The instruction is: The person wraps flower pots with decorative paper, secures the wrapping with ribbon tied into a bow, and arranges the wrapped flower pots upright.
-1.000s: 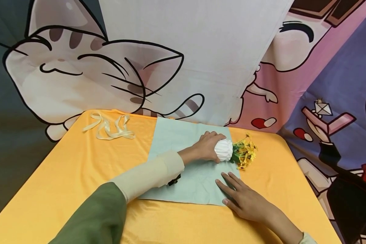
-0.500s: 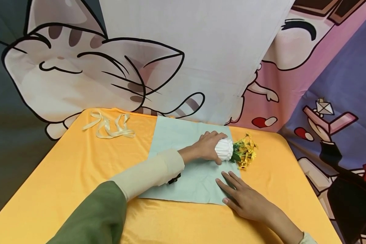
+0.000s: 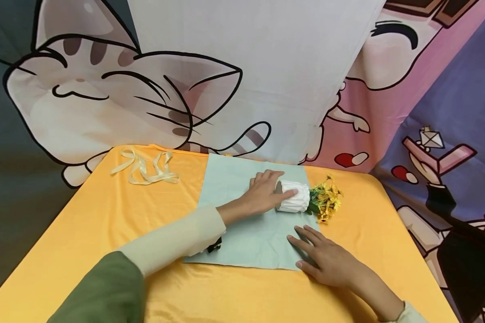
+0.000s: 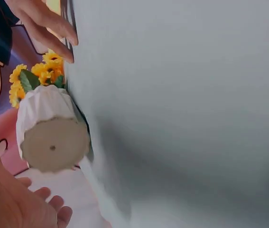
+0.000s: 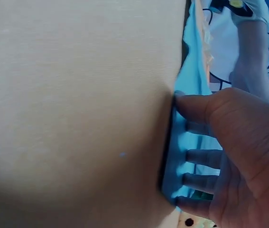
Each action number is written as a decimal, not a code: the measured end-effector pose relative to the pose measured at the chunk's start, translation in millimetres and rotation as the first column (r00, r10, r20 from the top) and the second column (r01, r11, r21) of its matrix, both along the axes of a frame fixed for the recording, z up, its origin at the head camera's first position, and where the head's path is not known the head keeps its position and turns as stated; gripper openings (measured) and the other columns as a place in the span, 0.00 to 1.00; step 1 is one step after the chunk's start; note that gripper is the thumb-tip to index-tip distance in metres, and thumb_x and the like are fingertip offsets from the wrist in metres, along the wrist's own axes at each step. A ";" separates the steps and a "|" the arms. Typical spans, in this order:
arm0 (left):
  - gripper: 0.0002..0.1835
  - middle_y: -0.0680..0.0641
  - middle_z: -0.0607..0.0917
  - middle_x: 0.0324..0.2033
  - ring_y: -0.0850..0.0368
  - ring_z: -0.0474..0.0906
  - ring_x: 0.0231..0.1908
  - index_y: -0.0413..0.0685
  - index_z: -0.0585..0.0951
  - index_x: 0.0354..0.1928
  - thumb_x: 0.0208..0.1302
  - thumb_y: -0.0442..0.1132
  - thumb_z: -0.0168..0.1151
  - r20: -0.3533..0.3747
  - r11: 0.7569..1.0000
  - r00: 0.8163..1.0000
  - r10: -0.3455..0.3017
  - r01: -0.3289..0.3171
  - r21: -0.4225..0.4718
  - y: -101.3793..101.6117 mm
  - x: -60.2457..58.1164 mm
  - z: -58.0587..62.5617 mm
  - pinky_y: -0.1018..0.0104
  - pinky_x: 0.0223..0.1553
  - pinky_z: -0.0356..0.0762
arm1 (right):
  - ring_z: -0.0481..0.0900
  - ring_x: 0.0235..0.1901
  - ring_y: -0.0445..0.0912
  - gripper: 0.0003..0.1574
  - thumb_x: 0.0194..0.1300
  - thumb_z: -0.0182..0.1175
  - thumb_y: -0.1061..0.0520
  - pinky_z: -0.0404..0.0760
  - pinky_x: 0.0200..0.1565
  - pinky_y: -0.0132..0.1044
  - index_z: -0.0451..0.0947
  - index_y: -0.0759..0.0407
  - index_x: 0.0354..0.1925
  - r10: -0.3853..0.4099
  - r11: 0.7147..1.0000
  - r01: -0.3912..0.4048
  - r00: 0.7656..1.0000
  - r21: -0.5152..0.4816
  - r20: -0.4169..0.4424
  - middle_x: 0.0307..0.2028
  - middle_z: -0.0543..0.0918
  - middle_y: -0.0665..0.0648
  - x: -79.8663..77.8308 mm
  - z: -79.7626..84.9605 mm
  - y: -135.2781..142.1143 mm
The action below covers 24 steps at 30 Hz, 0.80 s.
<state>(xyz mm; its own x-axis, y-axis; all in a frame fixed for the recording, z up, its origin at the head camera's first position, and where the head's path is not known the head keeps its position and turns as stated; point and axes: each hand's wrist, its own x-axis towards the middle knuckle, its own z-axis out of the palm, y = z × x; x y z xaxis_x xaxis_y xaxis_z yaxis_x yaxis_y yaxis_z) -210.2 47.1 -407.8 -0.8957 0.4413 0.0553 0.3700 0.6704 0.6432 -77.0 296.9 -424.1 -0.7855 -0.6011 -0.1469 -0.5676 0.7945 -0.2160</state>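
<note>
A white pleated pot with yellow artificial flowers lies on its side across a light blue sheet, blooms over the right edge. My left hand is loosely spread just left of the pot, its thumb overlapping the pot in the head view. In the left wrist view the pot's beige round base faces the camera, and the left fingers are apart from it. My right hand rests with spread fingers on the sheet's near right corner, nothing gripped.
A cream ribbon lies in loose loops at the back left of the table with its yellow cloth. Behind the table's back edge hangs a backdrop with cartoon figures.
My left hand has let go of the pot and drawn back to the left, uncovering more of the pot's base end. The right hand stays nearly in place.
</note>
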 end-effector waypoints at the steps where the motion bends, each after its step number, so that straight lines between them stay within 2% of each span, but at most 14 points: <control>1: 0.43 0.43 0.73 0.81 0.41 0.68 0.78 0.53 0.69 0.86 0.83 0.72 0.52 -0.013 1.000 1.000 0.016 -0.016 0.009 -7.1 0.4 -1.3 0.39 0.82 0.64 | 0.67 0.85 0.67 0.40 0.86 0.61 0.37 0.78 0.74 0.71 0.70 0.45 0.86 -0.005 1.000 0.005 1.000 -0.001 0.007 0.86 0.69 0.62 -1.3 1.2 -0.7; 4: 0.33 0.41 0.83 0.68 0.41 0.77 0.69 0.47 0.79 0.76 0.88 0.64 0.50 -0.082 0.996 0.993 0.080 -0.082 -0.019 -32.5 -1.4 -8.7 0.42 0.76 0.72 | 0.69 0.82 0.68 0.40 0.83 0.65 0.38 0.79 0.73 0.72 0.72 0.45 0.84 -0.003 1.000 0.003 1.000 -0.011 0.000 0.83 0.72 0.62 -4.0 3.0 -1.7; 8: 0.22 0.41 0.86 0.50 0.41 0.83 0.52 0.42 0.83 0.61 0.85 0.53 0.60 -0.141 0.976 0.978 0.154 -0.173 -0.134 -70.5 -5.2 -18.7 0.45 0.57 0.83 | 0.71 0.79 0.67 0.39 0.80 0.69 0.40 0.82 0.70 0.70 0.75 0.45 0.82 0.005 1.000 -0.006 0.999 -0.021 -0.037 0.81 0.75 0.62 -5.6 3.2 -1.6; 10: 0.18 0.41 0.84 0.45 0.42 0.82 0.45 0.41 0.83 0.55 0.83 0.50 0.62 -0.126 0.959 0.973 0.192 -0.213 -0.186 -88.8 -5.7 -20.3 0.47 0.47 0.84 | 0.71 0.78 0.66 0.39 0.79 0.70 0.39 0.83 0.69 0.69 0.76 0.44 0.81 0.005 1.000 -0.005 0.999 -0.017 -0.041 0.80 0.76 0.62 -6.8 4.5 -2.5; 12: 0.16 0.41 0.82 0.43 0.42 0.81 0.41 0.41 0.81 0.51 0.82 0.49 0.63 -0.098 0.941 0.967 0.234 -0.251 -0.228 -104.9 -6.0 -20.8 0.48 0.42 0.82 | 0.72 0.78 0.65 0.39 0.78 0.71 0.39 0.84 0.68 0.68 0.77 0.44 0.80 0.000 1.000 -0.001 0.999 -0.011 -0.032 0.80 0.76 0.61 -9.1 7.8 -3.8; 14: 0.16 0.40 0.82 0.42 0.42 0.80 0.40 0.41 0.80 0.48 0.81 0.49 0.63 -0.075 0.927 0.958 0.276 -0.286 -0.244 -119.7 -5.8 -20.1 0.48 0.39 0.81 | 0.74 0.77 0.65 0.37 0.77 0.72 0.39 0.84 0.68 0.68 0.79 0.46 0.78 0.002 1.000 -0.003 0.999 -0.023 -0.052 0.78 0.78 0.61 -12.4 11.8 -4.8; 16: 0.16 0.38 0.82 0.44 0.41 0.80 0.40 0.40 0.79 0.50 0.80 0.48 0.62 -0.056 0.915 0.949 0.312 -0.315 -0.250 -132.7 -5.1 -18.7 0.48 0.39 0.80 | 0.78 0.74 0.63 0.34 0.76 0.74 0.41 0.86 0.67 0.66 0.83 0.49 0.74 0.008 0.999 -0.013 0.993 -0.046 -0.114 0.74 0.82 0.60 -17.0 16.4 -5.8; 18: 0.19 0.36 0.82 0.46 0.38 0.80 0.43 0.37 0.79 0.54 0.80 0.49 0.63 -0.036 0.905 0.937 0.347 -0.344 -0.249 -142.7 -4.6 -16.4 0.46 0.41 0.81 | 0.83 0.69 0.61 0.29 0.74 0.76 0.46 0.88 0.64 0.64 0.87 0.52 0.68 0.022 0.995 -0.042 0.975 -0.088 -0.219 0.69 0.86 0.60 -23.7 20.7 -7.5; 21: 0.25 0.33 0.81 0.49 0.35 0.80 0.47 0.33 0.77 0.60 0.79 0.50 0.64 0.001 0.887 0.920 0.393 -0.379 -0.262 -153.8 -6.8 -16.9 0.44 0.44 0.81 | 0.86 0.62 0.60 0.25 0.68 0.81 0.52 0.90 0.60 0.61 0.90 0.56 0.61 0.051 0.984 -0.115 0.912 -0.136 -0.407 0.63 0.89 0.61 -38.2 26.0 -11.6; 23: 0.28 0.33 0.82 0.47 0.36 0.80 0.45 0.32 0.77 0.59 0.77 0.53 0.64 0.019 0.877 0.908 0.419 -0.400 -0.265 -161.6 -15.4 -29.8 0.44 0.42 0.81 | 0.85 0.61 0.61 0.29 0.63 0.84 0.54 0.89 0.59 0.63 0.89 0.57 0.61 0.057 0.977 -0.151 0.864 -0.150 -0.500 0.62 0.88 0.63 -49.4 29.1 -14.2; 24: 0.29 0.33 0.82 0.47 0.36 0.81 0.44 0.31 0.77 0.59 0.76 0.53 0.65 0.035 0.875 0.904 0.426 -0.401 -0.272 -165.3 -19.3 -34.6 0.44 0.41 0.81 | 0.85 0.62 0.63 0.33 0.62 0.85 0.54 0.88 0.60 0.64 0.88 0.58 0.63 0.055 0.976 -0.158 0.849 -0.152 -0.525 0.64 0.87 0.65 -55.2 30.6 -15.3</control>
